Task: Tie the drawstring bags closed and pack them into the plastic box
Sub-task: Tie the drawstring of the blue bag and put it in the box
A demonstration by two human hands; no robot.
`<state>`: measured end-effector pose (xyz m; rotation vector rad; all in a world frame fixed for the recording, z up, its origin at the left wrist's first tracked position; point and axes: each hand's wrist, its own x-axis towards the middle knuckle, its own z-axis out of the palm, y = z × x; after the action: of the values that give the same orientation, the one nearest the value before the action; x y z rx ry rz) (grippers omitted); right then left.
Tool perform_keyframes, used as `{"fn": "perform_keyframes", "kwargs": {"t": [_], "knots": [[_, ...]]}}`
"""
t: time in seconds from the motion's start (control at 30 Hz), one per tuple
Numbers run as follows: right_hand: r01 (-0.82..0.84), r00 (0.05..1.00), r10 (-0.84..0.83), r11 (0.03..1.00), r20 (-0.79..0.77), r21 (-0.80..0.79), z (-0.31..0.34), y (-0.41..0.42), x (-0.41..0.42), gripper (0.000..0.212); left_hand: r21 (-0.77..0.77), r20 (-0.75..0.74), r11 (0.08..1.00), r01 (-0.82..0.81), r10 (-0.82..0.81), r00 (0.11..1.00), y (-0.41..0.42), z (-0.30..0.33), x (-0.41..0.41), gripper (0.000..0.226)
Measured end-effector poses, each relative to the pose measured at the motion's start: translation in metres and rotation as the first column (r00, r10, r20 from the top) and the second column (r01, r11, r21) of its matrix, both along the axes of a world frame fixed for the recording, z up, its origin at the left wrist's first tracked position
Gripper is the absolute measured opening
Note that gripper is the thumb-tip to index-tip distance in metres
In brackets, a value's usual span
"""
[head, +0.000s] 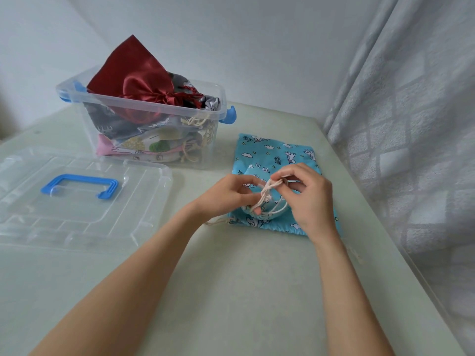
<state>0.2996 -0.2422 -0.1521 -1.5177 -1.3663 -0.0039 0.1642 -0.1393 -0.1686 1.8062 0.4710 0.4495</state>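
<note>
while curled, left hand (226, 195) and right hand (307, 199) pinch the cream drawstring (267, 194).

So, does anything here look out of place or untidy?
Yes: the red satin bag sticks up well above the rim of the plastic box, so the lid lying on the table may not close over it. Nothing looks spilled or damaged.

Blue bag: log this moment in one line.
blue bag on table | both hands tying its cord | box open, part-filled | lid off
</note>
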Motion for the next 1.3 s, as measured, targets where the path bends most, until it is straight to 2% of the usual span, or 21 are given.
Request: {"fn": "perform_keyframes", "kwargs": {"t": [0.07,0.17,0.23,0.33,0.37,0.43,0.5,0.6,0.67,0.77,0.87,1.0,1.07,1.17,1.23,1.3], "knots": [[-0.033,0.999,0.033,0.999,0.003,0.009,0.0,0.0,-0.001,0.012,-0.012,0.08,0.999,0.029,-0.028,0.996,-0.001,-0.003,0.002,0.023],[-0.029,0.998,0.029,1.0,-0.062,0.008,0.0,0.0,-0.001,0.013,0.003,0.182,1.0,-0.021,0.02,0.983,0.001,-0.003,0.003,0.005],[0.0,0.985,0.002,1.0,-0.17,0.013,0.0,0.0,-0.001,0.015,0.054,0.185,0.991,-0.126,0.114,0.976,0.006,-0.004,0.003,0.011],[0.056,0.963,-0.046,0.998,-0.266,0.03,0.0,0.002,0.0,0.011,0.172,0.157,0.948,-0.268,0.242,0.958,0.015,-0.007,0.002,0.008],[0.07,0.947,-0.054,0.997,-0.317,0.04,0.001,0.001,0.001,0.008,0.16,0.158,0.942,-0.294,0.27,0.95,0.017,-0.008,0.001,0.008],[0.108,0.881,-0.06,0.991,-0.47,0.076,0.004,-0.001,0.004,0.007,0.023,0.189,0.948,-0.319,0.309,0.932,0.018,-0.007,0.0,0.011],[0.155,0.784,-0.052,0.981,-0.619,0.113,0.008,-0.005,0.011,0.011,-0.224,0.298,0.927,-0.301,0.36,0.884,0.02,-0.003,-0.004,0.015],[0.178,0.647,-0.029,0.977,-0.762,0.114,0.01,-0.01,0.02,0.011,-0.606,0.481,0.793,-0.067,0.432,0.763,0.026,0.005,-0.009,0.026],[0.168,0.609,-0.039,0.983,-0.792,0.08,0.008,-0.01,0.025,0.01,-0.714,0.531,0.696,0.079,0.464,0.709,0.027,0.009,-0.011,0.033],[0.159,0.61,-0.064,0.986,-0.79,0.043,0.005,-0.008,0.025,0.012,-0.757,0.531,0.64,0.129,0.489,0.692,0.026,0.009,-0.011,0.035],[0.213,0.619,-0.115,0.977,-0.777,0.024,0.002,-0.009,0.027,0.008,-0.769,0.479,0.637,0.057,0.513,0.712,0.026,0.008,-0.011,0.033],[0.287,0.573,-0.16,0.958,-0.804,0.014,-0.001,-0.013,0.035,0.01,-0.678,0.403,0.729,-0.093,0.474,0.783,0.023,0.011,-0.013,0.034],[0.295,0.569,-0.191,0.955,-0.8,-0.018,-0.004,-0.017,0.042,0.011,-0.556,0.348,0.81,-0.186,0.431,0.833,0.021,0.013,-0.012,0.033],[0.266,0.681,-0.311,0.949,-0.664,-0.172,-0.009,-0.024,0.059,0.014,-0.369,0.26,0.89,-0.267,0.374,0.89,0.018,0.012,-0.012,0.025],[0.29,0.79,-0.382,0.922,-0.479,-0.258,-0.01,-0.029,0.067,0.021,-0.35,0.214,0.907,-0.233,0.32,0.923,0.017,0.01,-0.012,0.013],[0.297,0.877,-0.371,0.918,-0.306,-0.262,-0.005,-0.031,0.065,0.027,-0.345,0.165,0.913,-0.215,0.285,0.944,0.015,0.009,-0.011,0.005]]}}
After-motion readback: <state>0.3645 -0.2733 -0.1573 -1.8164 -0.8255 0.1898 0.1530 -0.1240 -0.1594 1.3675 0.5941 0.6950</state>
